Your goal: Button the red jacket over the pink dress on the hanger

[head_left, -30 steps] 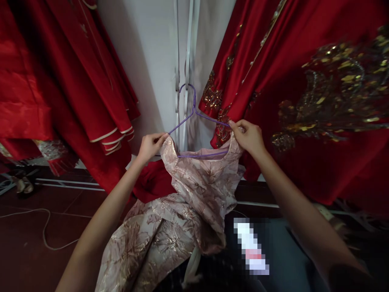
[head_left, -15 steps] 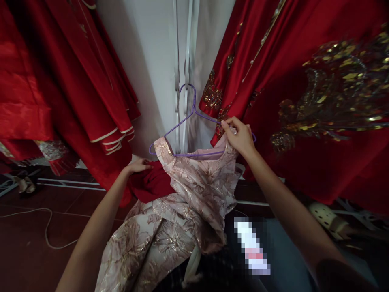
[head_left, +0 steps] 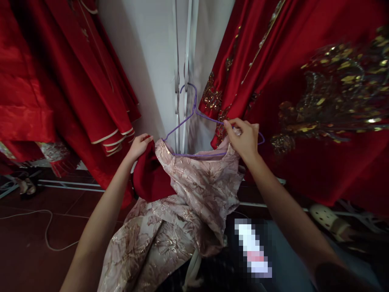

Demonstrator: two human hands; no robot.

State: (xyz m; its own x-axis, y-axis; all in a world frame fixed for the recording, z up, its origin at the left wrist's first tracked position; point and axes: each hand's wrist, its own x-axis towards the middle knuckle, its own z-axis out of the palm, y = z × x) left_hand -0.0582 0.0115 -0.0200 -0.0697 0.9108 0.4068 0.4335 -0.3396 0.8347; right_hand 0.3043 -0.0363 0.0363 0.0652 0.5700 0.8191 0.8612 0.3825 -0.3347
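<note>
A pale pink dress with gold floral pattern (head_left: 188, 190) hangs from a purple wire hanger (head_left: 194, 117) and trails down toward my lap. My right hand (head_left: 244, 138) pinches the dress's right shoulder together with the hanger's right arm. My left hand (head_left: 139, 146) grips a piece of dark red fabric (head_left: 150, 178) lifted beside the dress's left shoulder, just under the hanger's left end. The hanger's hook points up in front of a white rail (head_left: 182, 61).
Red garments (head_left: 75, 73) hang at the left, and a red gown with gold embroidery (head_left: 319, 101) fills the right. A white wall corner (head_left: 146, 61) lies behind. The dark floor carries a white cable (head_left: 45, 231), shoes (head_left: 24, 184) at far left and a perforated shoe (head_left: 326, 217) at right.
My left hand let go of the dress's left shoulder, dropped to the red fabric, then raised it up beside the dress. My right hand kept its hold on the right shoulder.
</note>
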